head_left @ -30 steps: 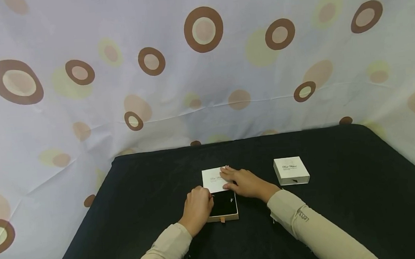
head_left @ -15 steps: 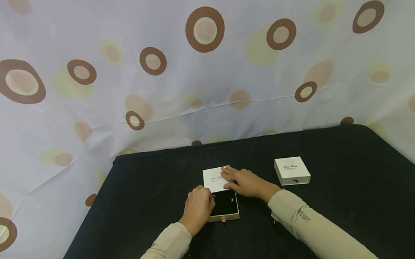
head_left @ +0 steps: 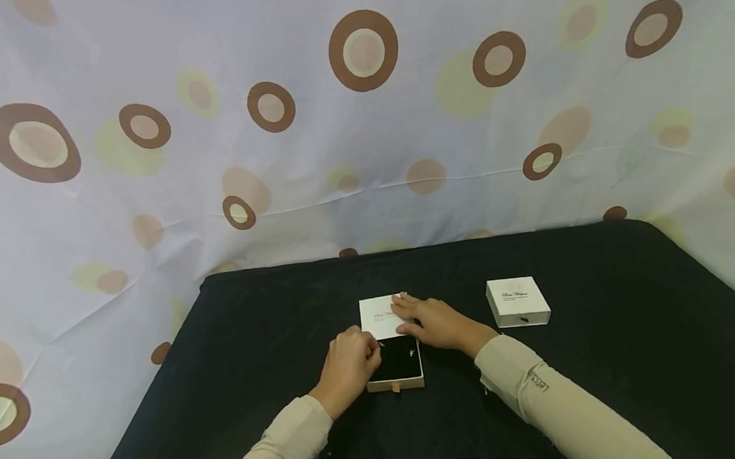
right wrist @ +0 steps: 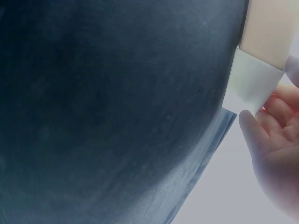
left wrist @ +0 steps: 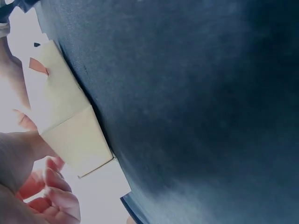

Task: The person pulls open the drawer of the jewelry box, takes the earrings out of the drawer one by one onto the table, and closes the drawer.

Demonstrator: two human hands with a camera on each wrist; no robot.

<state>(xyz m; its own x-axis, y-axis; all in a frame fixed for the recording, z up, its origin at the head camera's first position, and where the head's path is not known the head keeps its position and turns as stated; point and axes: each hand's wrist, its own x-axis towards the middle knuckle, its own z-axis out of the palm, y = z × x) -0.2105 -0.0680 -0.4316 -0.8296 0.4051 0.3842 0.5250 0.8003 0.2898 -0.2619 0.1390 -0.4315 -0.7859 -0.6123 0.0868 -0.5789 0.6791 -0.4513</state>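
Note:
A white drawer-style jewelry box (head_left: pixel 380 314) lies at the table's middle, its sleeve printed with script. The drawer (head_left: pixel 396 384) sticks out toward me, with a black insert (head_left: pixel 394 363) and an orange tab. On the insert's right sits a small silver star-shaped earring (head_left: pixel 412 353). My left hand (head_left: pixel 346 366) has its thumb and index finger together at the insert's far left, at a second tiny silver earring (head_left: pixel 381 344), mostly hidden. Curled fingers (left wrist: pixel 58 193) show beside the drawer in the left wrist view. My right hand (head_left: pixel 436 322) rests on the sleeve, fingers spread across its top.
A second white box (head_left: pixel 517 302), closed and similarly printed, stands to the right. Black cloth (head_left: pixel 271 321) covers the table. Behind it hangs a pale curtain (head_left: pixel 311 162) patterned with brown and yellow circles.
My left hand has shifted slightly, baring a little silver at its fingertips on the insert. The right hand and both boxes keep their places.

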